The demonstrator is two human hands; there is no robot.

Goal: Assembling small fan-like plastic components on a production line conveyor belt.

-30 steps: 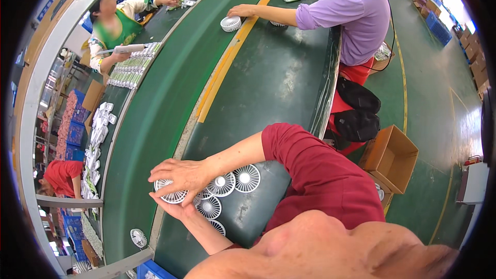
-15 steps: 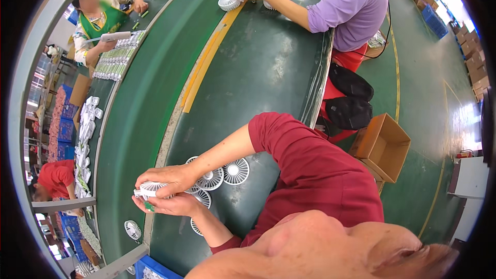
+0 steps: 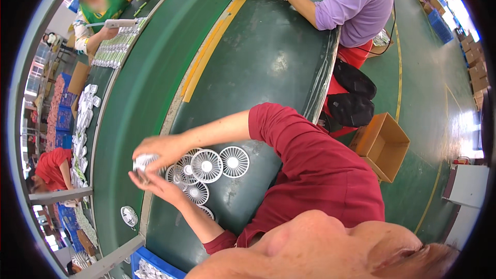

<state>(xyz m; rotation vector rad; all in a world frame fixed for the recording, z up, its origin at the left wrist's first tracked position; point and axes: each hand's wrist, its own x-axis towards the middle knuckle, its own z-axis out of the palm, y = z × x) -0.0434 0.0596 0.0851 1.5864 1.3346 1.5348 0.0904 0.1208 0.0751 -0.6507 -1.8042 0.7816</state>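
My right hand (image 3: 164, 150) grips a small white round fan (image 3: 145, 161) from above, over the belt-side edge of the green worktable. Palm up beneath it, my left hand (image 3: 163, 183) has its fingers against the fan's lower side. Both hands are slightly blurred, and the fan is partly covered by fingers. Just to the right of them lie several white round fan grilles (image 3: 207, 166), some overlapping. Another white grille (image 3: 234, 162) lies flat beside that cluster.
A green conveyor belt (image 3: 137, 98) runs past the table, carrying a white fan (image 3: 129, 216). A metal bar (image 3: 116, 256) crosses near a blue crate (image 3: 155, 258) of white parts. Coworkers sit across the belt and farther along my table. A cardboard box (image 3: 387, 147) stands behind.
My hands have risen slightly with the fan, uncovering more grilles. A small green piece seen in my left hand earlier no longer shows. The view has shifted slightly.
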